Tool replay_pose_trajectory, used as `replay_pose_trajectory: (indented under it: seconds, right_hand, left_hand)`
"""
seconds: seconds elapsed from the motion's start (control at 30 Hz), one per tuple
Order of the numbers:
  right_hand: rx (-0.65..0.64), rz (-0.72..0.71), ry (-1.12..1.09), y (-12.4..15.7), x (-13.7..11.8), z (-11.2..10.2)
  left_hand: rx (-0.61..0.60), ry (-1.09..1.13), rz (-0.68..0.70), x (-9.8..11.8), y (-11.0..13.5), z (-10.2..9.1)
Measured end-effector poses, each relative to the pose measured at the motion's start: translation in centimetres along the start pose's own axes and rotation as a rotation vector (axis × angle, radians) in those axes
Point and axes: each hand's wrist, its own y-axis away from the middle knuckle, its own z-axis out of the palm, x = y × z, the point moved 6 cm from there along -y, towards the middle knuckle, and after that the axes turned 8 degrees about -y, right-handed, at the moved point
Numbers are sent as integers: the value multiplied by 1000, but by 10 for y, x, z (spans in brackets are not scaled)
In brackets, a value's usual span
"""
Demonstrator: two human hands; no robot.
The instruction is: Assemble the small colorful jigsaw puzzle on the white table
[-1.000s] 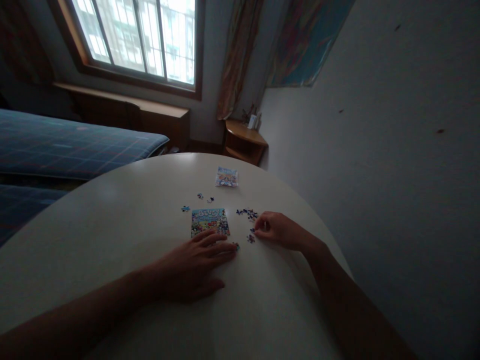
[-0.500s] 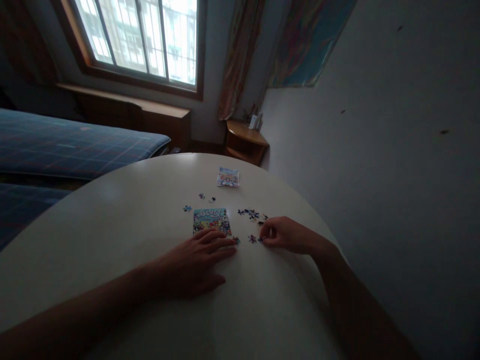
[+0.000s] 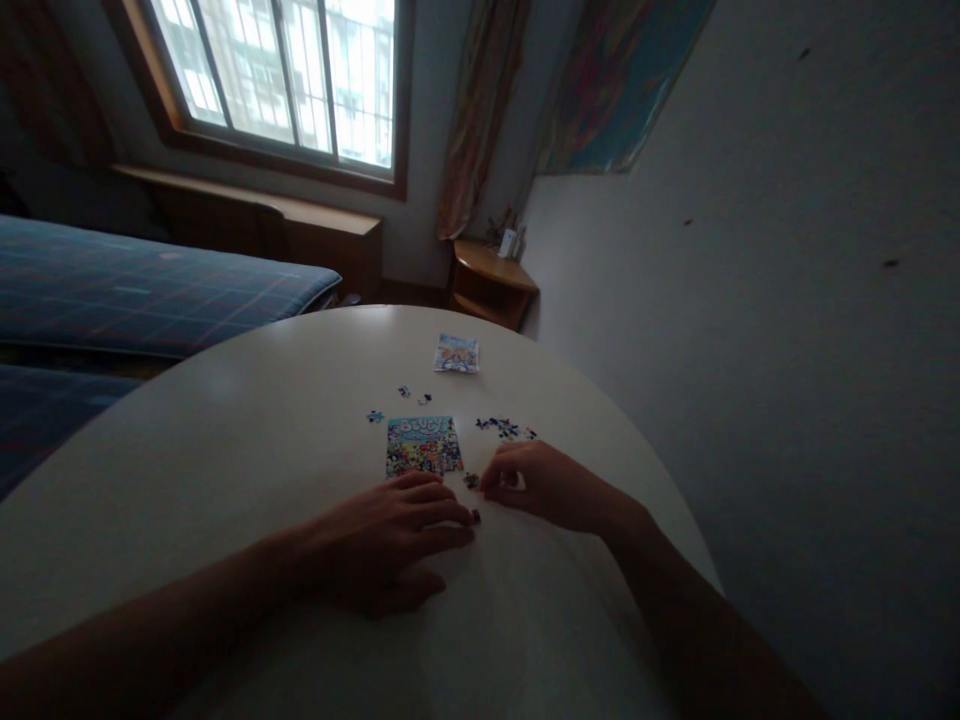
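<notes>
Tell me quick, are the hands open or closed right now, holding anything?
Left hand: open, palm down, right at a small puzzle piece.
Right hand: closed in a pinch beside another piece; can't tell whether it holds anything.

White lettering [image 3: 422,427] that seems to read "BLUEY" runs across the top of the jigsaw picture [image 3: 420,453].
</notes>
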Motion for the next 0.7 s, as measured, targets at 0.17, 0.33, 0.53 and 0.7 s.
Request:
replay_pose_trajectory:
  seconds: [0.17, 0.33, 0.53, 0.7]
  right_hand:
    - [66, 117, 44, 9, 25, -21]
    - [11, 158, 2, 8, 36, -16]
    - [-14, 149, -18, 6, 35, -11]
    - [-74, 42, -49, 4, 21, -8]
  left_hand:
    - [-20, 8, -12, -1, 2, 2]
    - [-20, 21, 2, 1, 4, 0]
    - [-13, 20, 9, 1, 3, 1]
    - [-17, 12, 15, 0, 4, 3]
